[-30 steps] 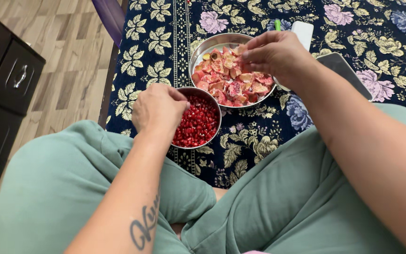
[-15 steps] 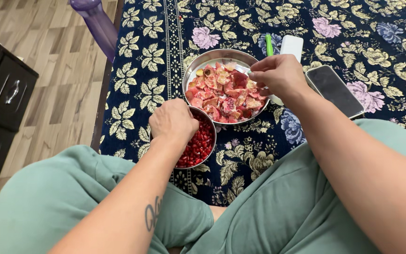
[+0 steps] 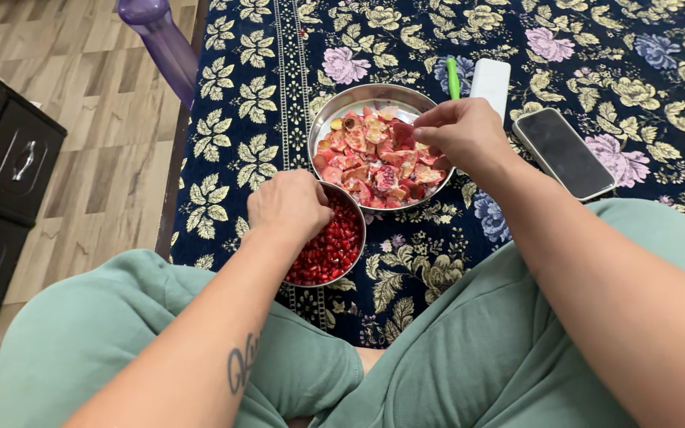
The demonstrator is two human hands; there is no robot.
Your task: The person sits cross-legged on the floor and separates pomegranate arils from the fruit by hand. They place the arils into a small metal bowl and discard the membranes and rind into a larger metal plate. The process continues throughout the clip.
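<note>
The left hand [image 3: 288, 204] rested curled on the rim of the steel bowl [image 3: 356, 252] of pomegranate seeds [image 3: 328, 247], steadying it, while the right hand [image 3: 463, 135] pinched at peel scraps [image 3: 374, 158] in the steel plate [image 3: 354, 99] just beyond.

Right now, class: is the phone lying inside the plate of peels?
No, the phone lies on the flowered cloth to the right of the plate, apart from it.

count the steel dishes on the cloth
2: a small bowl of red seeds under the left hand, and a wider plate of peel pieces just beyond it, under the right hand.
</note>
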